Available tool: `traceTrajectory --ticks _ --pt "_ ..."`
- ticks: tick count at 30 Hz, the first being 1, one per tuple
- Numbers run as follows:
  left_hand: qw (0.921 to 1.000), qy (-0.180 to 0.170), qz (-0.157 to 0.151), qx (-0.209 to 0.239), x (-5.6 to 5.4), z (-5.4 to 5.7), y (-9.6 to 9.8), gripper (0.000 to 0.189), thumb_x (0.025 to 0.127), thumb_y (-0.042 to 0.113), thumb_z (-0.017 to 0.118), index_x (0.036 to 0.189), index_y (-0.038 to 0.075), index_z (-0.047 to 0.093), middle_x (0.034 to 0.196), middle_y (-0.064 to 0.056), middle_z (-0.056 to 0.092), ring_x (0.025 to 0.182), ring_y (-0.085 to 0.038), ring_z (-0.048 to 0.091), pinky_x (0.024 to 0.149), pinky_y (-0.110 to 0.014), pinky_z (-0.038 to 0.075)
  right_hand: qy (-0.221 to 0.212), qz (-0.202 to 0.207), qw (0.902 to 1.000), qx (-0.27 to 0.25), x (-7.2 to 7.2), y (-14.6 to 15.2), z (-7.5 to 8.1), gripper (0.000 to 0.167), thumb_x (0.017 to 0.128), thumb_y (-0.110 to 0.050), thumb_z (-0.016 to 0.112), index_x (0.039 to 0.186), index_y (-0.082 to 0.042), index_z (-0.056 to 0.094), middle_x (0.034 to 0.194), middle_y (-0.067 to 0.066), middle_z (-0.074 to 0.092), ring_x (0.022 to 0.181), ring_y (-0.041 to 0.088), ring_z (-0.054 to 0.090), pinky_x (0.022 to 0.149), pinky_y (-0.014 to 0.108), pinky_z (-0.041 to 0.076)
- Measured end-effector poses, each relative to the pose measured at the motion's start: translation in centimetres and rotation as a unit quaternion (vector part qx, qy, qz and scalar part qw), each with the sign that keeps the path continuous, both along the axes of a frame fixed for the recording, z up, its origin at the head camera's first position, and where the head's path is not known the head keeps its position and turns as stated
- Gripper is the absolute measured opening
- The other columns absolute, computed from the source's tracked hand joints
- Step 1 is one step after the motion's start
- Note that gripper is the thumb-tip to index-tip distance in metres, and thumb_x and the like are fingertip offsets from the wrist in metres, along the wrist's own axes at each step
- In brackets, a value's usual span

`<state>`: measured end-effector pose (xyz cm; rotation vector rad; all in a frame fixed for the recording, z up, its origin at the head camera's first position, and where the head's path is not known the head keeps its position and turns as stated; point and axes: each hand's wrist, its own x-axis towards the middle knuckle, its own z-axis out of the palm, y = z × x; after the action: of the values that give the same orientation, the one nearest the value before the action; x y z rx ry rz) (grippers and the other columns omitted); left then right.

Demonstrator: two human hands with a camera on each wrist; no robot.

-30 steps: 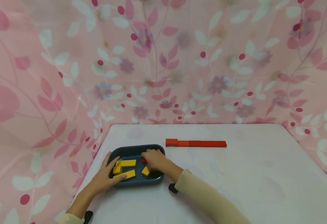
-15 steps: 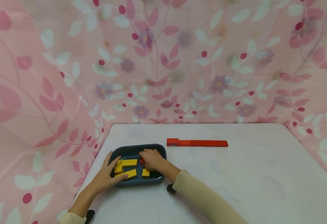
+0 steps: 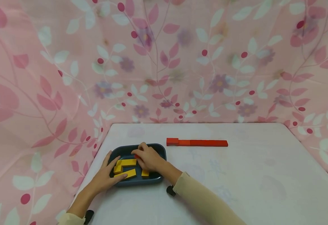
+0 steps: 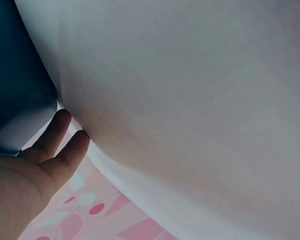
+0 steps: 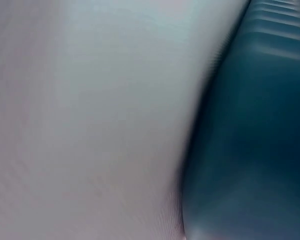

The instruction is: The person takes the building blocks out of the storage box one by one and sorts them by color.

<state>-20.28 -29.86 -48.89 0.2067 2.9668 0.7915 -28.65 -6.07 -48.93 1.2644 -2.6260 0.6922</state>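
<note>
In the head view, a dark blue tray point(image 3: 141, 181) holds several yellow blocks. My left hand point(image 3: 105, 176) rests spread at the tray's left end, its thumb reaching over the front rim onto a long yellow block point(image 3: 130, 173). Two of its fingers show in the left wrist view, fairly straight against the tray's outer side. Above the tray's right half, my right hand point(image 3: 150, 158) pinches a small red block point(image 3: 137, 156), mostly hidden by the fingers. Below that hand lies a yellow block point(image 3: 145, 174). The right wrist view shows only blurred tray wall and tabletop.
A row of red blocks point(image 3: 206, 143) lies on the white table point(image 3: 237, 181) behind and right of the tray, with a taller block at its left end. Pink floral cloth point(image 3: 181, 62) hangs behind the table and along its left side.
My right hand has risen and shifted left inside the tray with the red block between its fingers. The yellow block under it has turned slightly. My left hand has stayed in place.
</note>
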Motion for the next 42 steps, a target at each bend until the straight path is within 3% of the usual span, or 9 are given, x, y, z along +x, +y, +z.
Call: traceTrajectory --ticks 3,11,15,19,23,27,32,37,42 --pt "1.0000 0.002 0.000 0.001 0.0 0.0 -0.1 0.093 0.083 0.064 0.066 0.154 0.014 0.033 0.165 -0.020 -0.002 0.139 -0.057 0.028 0.100 -0.077 0.034 0.002 -0.001 0.9994 -0.034 0.0 0.0 0.0 0.030 0.100 -0.019 0.056 0.130 -0.018 0.061 0.120 0.006 0.050 0.081 0.009 0.054 0.079 0.010 0.049" --pt "1.0000 0.004 0.000 0.007 -0.2 -0.4 -0.2 0.094 0.082 0.065 0.067 0.154 0.015 0.034 0.166 -0.018 -0.002 0.140 -0.055 0.028 0.101 -0.076 0.034 -0.072 -0.020 0.9938 -0.082 -0.1 0.3 -0.1 0.027 0.098 -0.019 0.060 0.124 -0.020 0.064 0.124 0.006 0.049 0.091 0.009 0.056 0.087 0.014 0.052" --pt "1.0000 0.006 -0.003 0.003 -0.3 -0.3 -0.3 0.093 0.082 0.065 0.067 0.154 0.015 0.034 0.166 -0.019 -0.002 0.140 -0.055 0.028 0.100 -0.077 0.035 -0.061 -0.011 0.9925 -0.105 -0.1 0.4 0.2 0.020 0.096 -0.024 0.066 0.115 -0.019 0.069 0.117 0.005 0.051 0.096 0.012 0.054 0.089 0.017 0.051" --pt "1.0000 0.007 -0.006 0.000 -0.2 -0.1 -0.4 0.092 0.083 0.064 0.067 0.154 0.014 0.035 0.165 -0.020 -0.002 0.139 -0.057 0.029 0.099 -0.077 0.035 -0.040 0.007 0.9941 -0.100 -0.1 0.4 0.5 0.022 0.094 -0.032 0.067 0.109 -0.017 0.072 0.110 0.002 0.052 0.090 0.010 0.053 0.084 0.013 0.050" --pt "0.9999 0.000 -0.012 -0.002 -0.2 0.1 -0.2 0.094 0.083 0.065 0.065 0.155 0.015 0.032 0.165 -0.021 -0.002 0.139 -0.057 0.029 0.099 -0.077 0.036 -0.045 0.000 0.9942 -0.097 0.0 0.6 0.7 0.033 0.094 -0.036 0.067 0.120 -0.017 0.068 0.110 0.001 0.056 0.086 0.008 0.054 0.077 0.011 0.049" --pt "0.9999 -0.009 -0.010 -0.005 -0.1 0.2 -0.1 0.096 0.083 0.065 0.065 0.157 0.017 0.027 0.165 -0.021 -0.002 0.140 -0.057 0.026 0.100 -0.077 0.034 -0.086 -0.015 0.9859 -0.143 0.3 1.0 1.2 0.048 0.091 -0.035 0.071 0.131 -0.011 0.060 0.112 0.003 0.061 0.086 0.008 0.053 0.075 0.012 0.050" --pt "0.9998 -0.013 -0.006 -0.011 0.2 -0.1 -0.1 0.098 0.082 0.066 0.065 0.157 0.017 0.026 0.165 -0.021 -0.002 0.141 -0.056 0.026 0.100 -0.077 0.034 -0.147 0.004 0.9680 -0.204 2.1 1.2 3.0 0.043 0.086 -0.030 0.077 0.122 -0.010 0.066 0.107 0.005 0.061 0.080 0.008 0.051 0.069 0.013 0.050" --pt "0.9999 -0.015 -0.003 -0.006 0.3 -0.2 0.0 0.097 0.082 0.067 0.065 0.157 0.018 0.028 0.165 -0.020 -0.002 0.141 -0.057 0.026 0.099 -0.078 0.034 -0.151 0.047 0.9770 -0.143 3.7 2.2 5.0 0.037 0.084 -0.032 0.079 0.116 -0.014 0.070 0.106 0.002 0.059 0.081 0.006 0.050 0.069 0.012 0.050" --pt "1.0000 -0.006 0.002 -0.007 -0.1 -0.1 -0.1 0.097 0.081 0.067 0.065 0.156 0.017 0.029 0.165 -0.019 -0.002 0.140 -0.057 0.026 0.099 -0.077 0.034 -0.152 0.056 0.9835 -0.081 3.5 4.4 5.0 0.034 0.086 -0.031 0.078 0.116 -0.018 0.071 0.109 -0.001 0.060 0.090 0.006 0.051 0.072 0.012 0.050"
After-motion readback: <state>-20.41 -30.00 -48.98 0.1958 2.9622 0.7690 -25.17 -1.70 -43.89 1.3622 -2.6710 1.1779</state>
